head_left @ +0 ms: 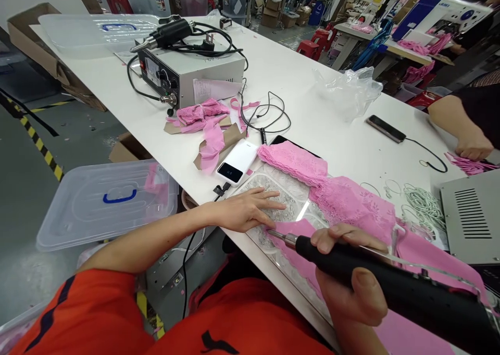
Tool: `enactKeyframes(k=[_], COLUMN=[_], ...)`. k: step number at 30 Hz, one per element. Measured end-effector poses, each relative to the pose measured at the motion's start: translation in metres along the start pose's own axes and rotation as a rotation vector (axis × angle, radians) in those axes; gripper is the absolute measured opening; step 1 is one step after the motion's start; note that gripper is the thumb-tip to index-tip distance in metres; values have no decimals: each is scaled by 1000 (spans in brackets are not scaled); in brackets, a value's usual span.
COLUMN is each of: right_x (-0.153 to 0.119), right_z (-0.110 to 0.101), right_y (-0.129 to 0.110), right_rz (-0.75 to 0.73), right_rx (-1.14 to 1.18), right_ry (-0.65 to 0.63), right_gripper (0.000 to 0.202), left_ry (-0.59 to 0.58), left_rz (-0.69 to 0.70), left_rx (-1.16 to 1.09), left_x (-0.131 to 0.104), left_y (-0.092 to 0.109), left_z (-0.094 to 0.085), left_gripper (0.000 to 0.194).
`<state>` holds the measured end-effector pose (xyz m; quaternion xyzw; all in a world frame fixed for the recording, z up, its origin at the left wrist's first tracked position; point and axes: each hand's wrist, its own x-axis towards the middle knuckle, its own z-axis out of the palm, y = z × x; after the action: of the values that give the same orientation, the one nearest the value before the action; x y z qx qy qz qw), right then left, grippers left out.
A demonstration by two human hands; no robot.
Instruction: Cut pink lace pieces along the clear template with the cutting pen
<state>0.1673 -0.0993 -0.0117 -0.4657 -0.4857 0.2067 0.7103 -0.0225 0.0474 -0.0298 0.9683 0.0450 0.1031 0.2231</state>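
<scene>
My right hand (351, 271) is wrapped round a thick black handheld power tool (383, 277) with a narrow metal tip. The tip points left and meets the edge of a piece of pink fabric (292, 232). Beside that tip, my left hand (248, 207) lies with fingers stretched out over a clear plastic tray (302, 211) full of small glittering bits. Its lowest finger reaches to the fabric edge; whether it presses on the fabric I cannot tell. Folded pink lace (347, 201) runs across the tray's far side, and more pink fabric spreads under the tool.
A white power bank (238, 162) and a dark phone lie beyond the tray. Behind them stands a grey control box (203, 71) with a second black tool on top. Pink scraps, a plastic bag (349, 92) and another phone (386, 128) lie around. A co-worker's hand (474, 144) is at right.
</scene>
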Motion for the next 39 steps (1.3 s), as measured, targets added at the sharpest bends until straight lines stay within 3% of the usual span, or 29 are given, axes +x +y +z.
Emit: enactKeyframes(k=[8,12,18,24,29,39], right_x=[6,8,23,35,35,36], right_z=[19,20,-14,-37,-35,-32], right_y=[-14,-15,-17,-10,-1,5], right_rz=[-28,-21,-36,-74,-92,-85], right_rx=[143,178,111,57,67,91], right_ry=[-68,-44,184,389,350,319], right_gripper=[11,12,17,14,15,15], left_ry=[21,24,101,124,128,123], left_rz=[12,16,21,97,114,109], left_rx=[-1,-2,-33,44,130,141], left_x=[0,-2,1,26,38,37], left_y=[1,0,4,17,18,17], left_z=[-1,-2,0,17,28,28], left_gripper=[33,34,33,30,28,28])
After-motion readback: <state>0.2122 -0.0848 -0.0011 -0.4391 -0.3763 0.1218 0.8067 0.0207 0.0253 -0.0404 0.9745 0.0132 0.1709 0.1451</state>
